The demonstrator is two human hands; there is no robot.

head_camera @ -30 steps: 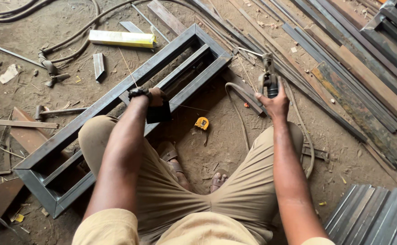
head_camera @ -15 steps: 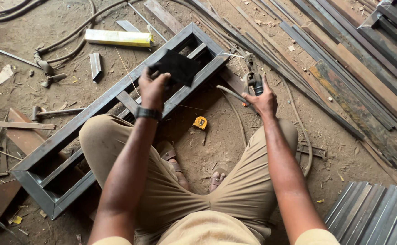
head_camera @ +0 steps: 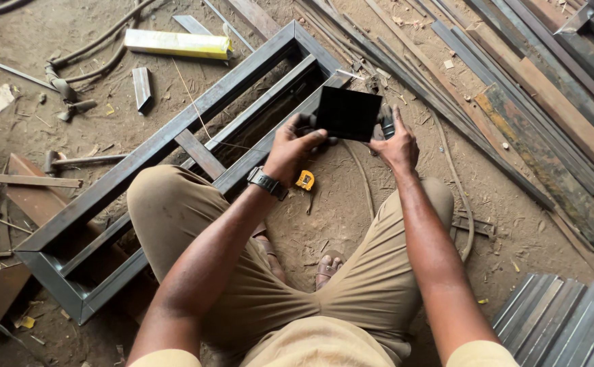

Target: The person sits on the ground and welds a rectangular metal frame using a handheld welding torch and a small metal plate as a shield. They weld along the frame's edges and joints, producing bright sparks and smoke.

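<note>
We've got the dark square plate (head_camera: 348, 113) up between both hands: left hand (head_camera: 295, 144) pinching its near left corner, right hand (head_camera: 393, 143) closed on the right edge, with a dark tool half-hidden behind. It's not yet set on the steel frame (head_camera: 175, 146) just beyond the grip. Tape measure (head_camera: 304, 179) lies below on the floor.

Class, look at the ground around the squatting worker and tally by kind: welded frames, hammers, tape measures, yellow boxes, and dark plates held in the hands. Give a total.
Rectangular welded steel frame: 1
Steel hammer lying on the dirt: 1
Small yellow tape measure: 1
Long yellow box: 1
Dark square plate, held between left hand and right hand: 1
Total: 5
</note>
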